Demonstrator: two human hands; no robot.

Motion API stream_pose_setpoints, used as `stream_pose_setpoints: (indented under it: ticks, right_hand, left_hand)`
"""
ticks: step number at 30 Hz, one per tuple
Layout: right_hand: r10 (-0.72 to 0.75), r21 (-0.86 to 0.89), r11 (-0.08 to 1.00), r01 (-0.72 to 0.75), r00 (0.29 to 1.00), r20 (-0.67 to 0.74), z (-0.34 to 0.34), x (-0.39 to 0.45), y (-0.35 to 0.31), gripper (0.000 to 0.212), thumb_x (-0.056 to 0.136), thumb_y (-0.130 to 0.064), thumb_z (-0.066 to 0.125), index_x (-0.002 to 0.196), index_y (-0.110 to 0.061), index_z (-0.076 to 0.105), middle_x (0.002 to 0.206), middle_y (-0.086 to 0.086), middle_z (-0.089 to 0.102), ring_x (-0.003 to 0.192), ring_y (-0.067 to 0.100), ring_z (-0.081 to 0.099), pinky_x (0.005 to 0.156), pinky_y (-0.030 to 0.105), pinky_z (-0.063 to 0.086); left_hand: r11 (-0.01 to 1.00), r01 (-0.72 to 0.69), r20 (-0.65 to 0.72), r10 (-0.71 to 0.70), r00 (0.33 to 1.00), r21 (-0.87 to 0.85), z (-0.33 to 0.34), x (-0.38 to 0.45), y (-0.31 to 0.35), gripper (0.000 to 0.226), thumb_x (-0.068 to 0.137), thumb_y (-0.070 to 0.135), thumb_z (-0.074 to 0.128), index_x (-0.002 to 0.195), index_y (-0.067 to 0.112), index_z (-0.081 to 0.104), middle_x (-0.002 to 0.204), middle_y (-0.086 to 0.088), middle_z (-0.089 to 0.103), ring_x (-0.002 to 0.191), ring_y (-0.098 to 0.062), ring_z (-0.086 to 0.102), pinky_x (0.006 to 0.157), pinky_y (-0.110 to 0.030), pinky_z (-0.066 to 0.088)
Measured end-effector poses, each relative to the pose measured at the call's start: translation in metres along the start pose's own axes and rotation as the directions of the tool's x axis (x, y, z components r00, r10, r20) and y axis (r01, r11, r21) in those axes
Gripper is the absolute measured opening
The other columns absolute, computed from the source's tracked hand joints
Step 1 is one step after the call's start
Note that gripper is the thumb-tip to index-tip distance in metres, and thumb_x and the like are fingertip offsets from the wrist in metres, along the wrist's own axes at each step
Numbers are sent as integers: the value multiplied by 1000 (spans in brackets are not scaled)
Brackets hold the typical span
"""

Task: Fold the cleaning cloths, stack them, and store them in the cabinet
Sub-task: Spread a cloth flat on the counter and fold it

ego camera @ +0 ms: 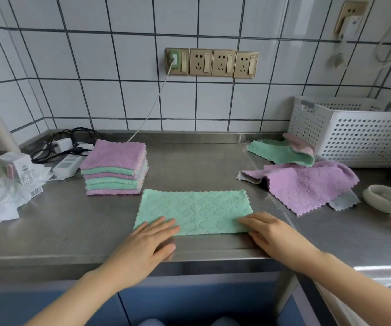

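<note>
A green cloth (194, 209), folded into a long rectangle, lies flat near the front edge of the steel counter (72, 222). My left hand (146, 243) rests flat on its near left corner, fingers spread. On the near right corner, my right hand (273, 234) presses flat as well. Neither hand grips anything. A stack of folded purple and green cloths (114, 168) stands to the back left. At the right lie an unfolded purple cloth (307, 184) and a crumpled green cloth (281, 151).
A white perforated basket (354, 135) stands at the back right. White lidded containers (387, 198) sit at the right edge. A power strip with cables (70, 161), a small box (16, 165) and crumpled paper (4, 198) fill the left. Blue cabinet fronts (189, 302) lie below.
</note>
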State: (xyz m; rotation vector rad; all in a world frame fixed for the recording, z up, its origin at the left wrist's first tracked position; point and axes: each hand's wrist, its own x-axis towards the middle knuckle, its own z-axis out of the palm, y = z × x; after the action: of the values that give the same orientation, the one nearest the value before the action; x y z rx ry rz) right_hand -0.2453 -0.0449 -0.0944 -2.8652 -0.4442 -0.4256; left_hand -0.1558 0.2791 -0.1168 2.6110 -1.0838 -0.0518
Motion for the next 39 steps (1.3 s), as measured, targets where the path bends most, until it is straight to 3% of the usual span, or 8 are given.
stream_pose_setpoints:
  ticks: [13,21,24,27,30,34,36,39]
  right_hand:
    - [-86,90,990,105,978,-192,-24,10,-73,25,80,-1,65,99,-15,71,81,-5,65,76,15,60,65,27,51]
    - [23,455,890,30,994,-111,-28,7,-84,17,90,-17,59,99,-27,70,87,-16,68,79,-5,60,73,7,43]
    - [208,489,865,-113,967,-144,-27,13,-58,28,91,-6,55,102,-27,69,94,-17,70,91,-1,65,83,22,51]
    - [323,444,846,-294,946,12,-16,15,-35,43,89,3,52,119,-27,60,111,-11,66,106,5,60,93,23,49]
    - [220,382,886,-264,963,154,-1,17,-35,62,84,3,57,135,-30,45,127,-6,55,116,9,54,94,12,43]
    - [-49,332,943,-9,985,166,9,30,-47,84,80,7,51,145,-40,28,146,-20,33,139,-3,23,110,11,23]
    - [-171,272,955,116,968,186,14,35,-52,76,86,6,40,145,-41,29,153,-19,27,143,-5,8,114,13,12]
    - [-278,294,930,222,946,166,20,34,-53,46,96,-19,34,139,-28,46,147,-14,41,142,-1,22,116,20,22]
  left_hand:
    - [999,-32,-125,31,992,-11,21,24,59,55,93,55,38,144,38,27,152,20,29,143,-2,17,117,-30,7]
    - [963,-86,-63,72,995,-255,7,39,54,46,96,16,48,139,33,45,145,22,39,138,8,20,119,-28,8]
    - [923,-20,-4,20,1000,-385,-1,31,37,39,99,25,47,135,38,48,145,21,39,134,3,20,116,-22,10]
    - [871,62,43,-47,998,-488,-10,22,25,46,92,52,42,125,26,60,127,-5,61,123,-18,53,108,-39,38]
    - [835,45,34,-32,999,-548,-15,14,19,41,84,63,38,112,46,63,119,20,65,115,0,57,100,-27,44]
    - [860,-6,46,34,998,-510,-13,10,11,30,93,50,43,118,63,51,133,38,43,138,8,22,113,-22,17]
    - [881,1,32,16,999,-472,-14,4,3,39,96,31,50,119,62,49,134,40,37,138,8,15,112,-18,12]
    - [941,-110,-9,113,994,-321,-13,-7,-9,60,90,-3,52,130,42,51,141,28,41,138,9,21,117,-16,7]
